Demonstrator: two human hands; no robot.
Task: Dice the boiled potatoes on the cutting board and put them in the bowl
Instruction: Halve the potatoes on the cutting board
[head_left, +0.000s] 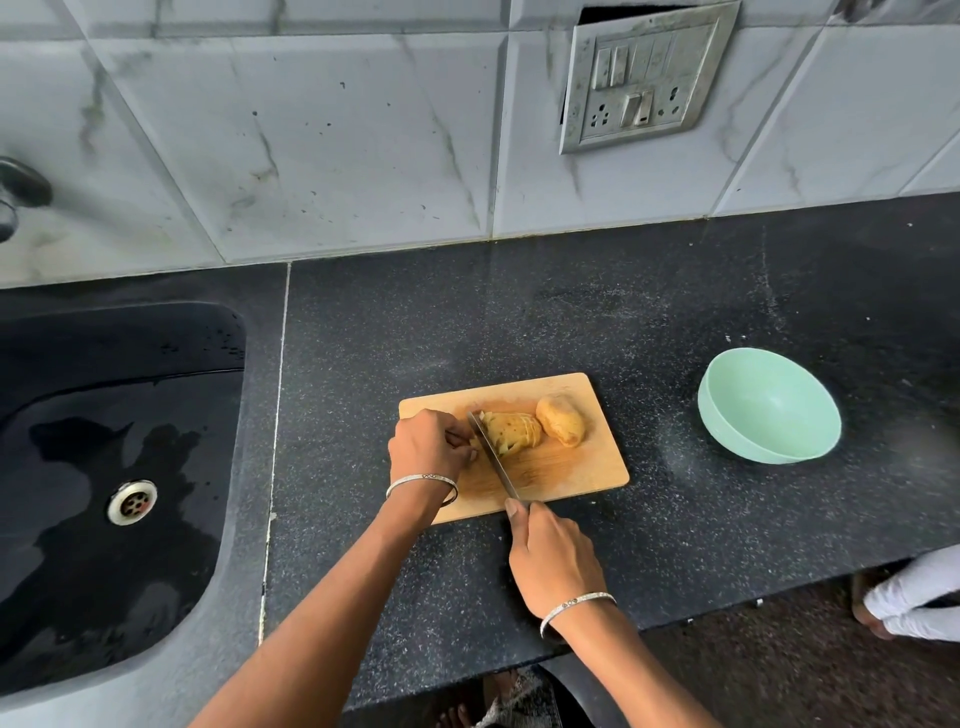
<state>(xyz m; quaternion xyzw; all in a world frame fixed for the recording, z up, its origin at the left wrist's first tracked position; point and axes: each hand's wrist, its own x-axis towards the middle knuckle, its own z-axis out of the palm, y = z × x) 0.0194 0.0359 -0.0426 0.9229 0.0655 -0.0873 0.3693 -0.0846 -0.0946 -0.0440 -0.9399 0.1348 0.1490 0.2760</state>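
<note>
A wooden cutting board lies on the dark counter. On it sits a partly sliced potato with several slices leaning together, and a whole potato to its right. My left hand pinches the left end of the sliced potato. My right hand grips the handle of a knife, index finger along its spine; the blade stands in the potato right beside my left fingertips. A mint green bowl rests empty on the counter to the right of the board.
A black sink with a metal drain lies to the left, wet in places, and a tap shows at the left edge. A tiled wall with a switch panel rises behind. The counter's front edge runs near my right wrist; a person's foot shows lower right.
</note>
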